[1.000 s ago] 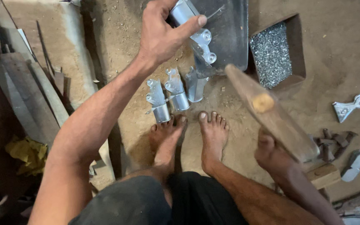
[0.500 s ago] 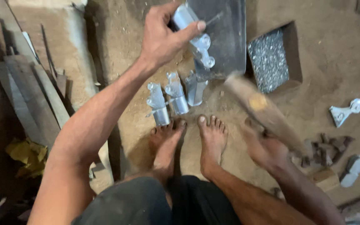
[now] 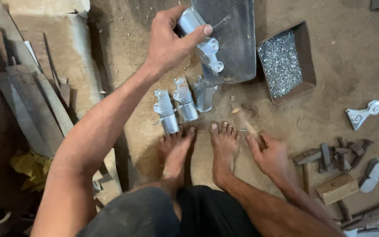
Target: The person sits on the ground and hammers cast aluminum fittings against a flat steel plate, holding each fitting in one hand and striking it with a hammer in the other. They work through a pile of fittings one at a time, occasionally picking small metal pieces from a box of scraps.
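My left hand (image 3: pixel 167 41) is raised over the dirt floor and grips a shiny metal bracket (image 3: pixel 200 37) between thumb and fingers, in front of a dark steel plate (image 3: pixel 235 44). My right hand (image 3: pixel 268 153) is low beside my right foot and closed on a wooden mallet (image 3: pixel 244 123), which is blurred by motion. Three similar metal brackets (image 3: pixel 183 103) stand upright on the ground just beyond my bare toes.
An open box of small metal bits (image 3: pixel 286 61) lies right of the plate. Another bracket (image 3: pixel 362 114), several hammers and iron tools (image 3: pixel 330 156) and a wooden block (image 3: pixel 336 188) sit at the right. Wooden planks (image 3: pixel 31 101) and a yellow rag (image 3: pixel 27 164) lie left.
My right hand has swung the mallet down from near the camera to close to the ground by my right foot. My left hand still holds the bracket up in much the same place.
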